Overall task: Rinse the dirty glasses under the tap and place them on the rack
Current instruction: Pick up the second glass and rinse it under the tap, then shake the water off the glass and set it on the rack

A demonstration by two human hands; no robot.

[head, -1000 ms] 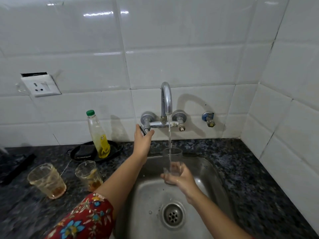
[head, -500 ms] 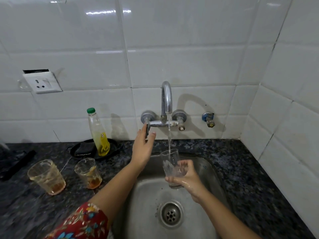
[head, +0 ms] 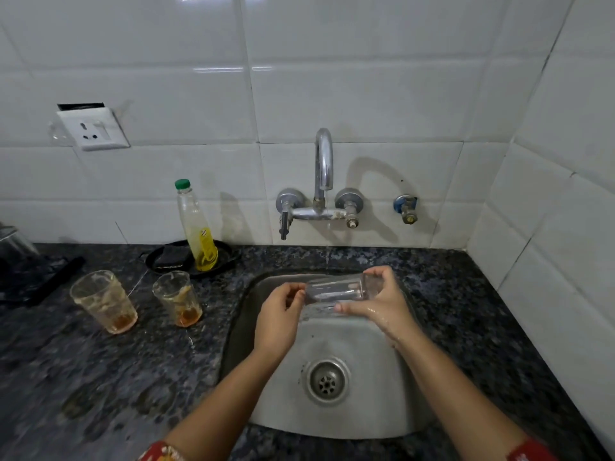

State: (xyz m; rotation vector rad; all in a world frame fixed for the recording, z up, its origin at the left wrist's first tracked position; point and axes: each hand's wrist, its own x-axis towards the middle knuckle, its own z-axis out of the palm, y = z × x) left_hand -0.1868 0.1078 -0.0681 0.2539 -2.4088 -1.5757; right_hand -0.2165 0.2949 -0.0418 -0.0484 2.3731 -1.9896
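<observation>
With the curved chrome tap (head: 323,168) seemingly off, the left hand (head: 279,316) is now joining the right hand (head: 382,306) in gripping the tipped, rinsed clear glass tumbler (head: 336,292).

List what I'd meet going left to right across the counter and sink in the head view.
larger dirty glass → smaller dirty glass → left hand → clear glass, held sideways over the sink by both hands → right hand
</observation>
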